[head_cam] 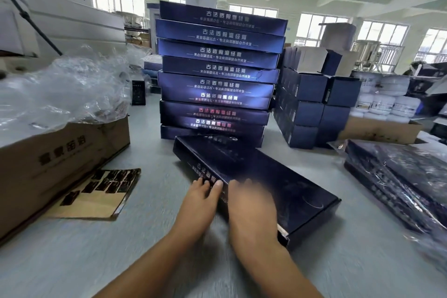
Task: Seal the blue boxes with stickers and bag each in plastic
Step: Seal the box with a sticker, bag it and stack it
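Observation:
A flat dark blue box lies at an angle on the grey table in front of me, its near right end slightly open. My left hand touches the box's near long side with straight fingers. My right hand lies flat on the box's top near that same edge and is blurred. Behind the box rises a tall stack of the same blue boxes. A brown sticker sheet with several dark stickers lies on the table to the left. Boxes bagged in plastic are piled at the right.
A brown carton with crumpled clear plastic on top stands at the left. Small dark blue cartons are stacked behind on the right, next to white jars and another brown carton.

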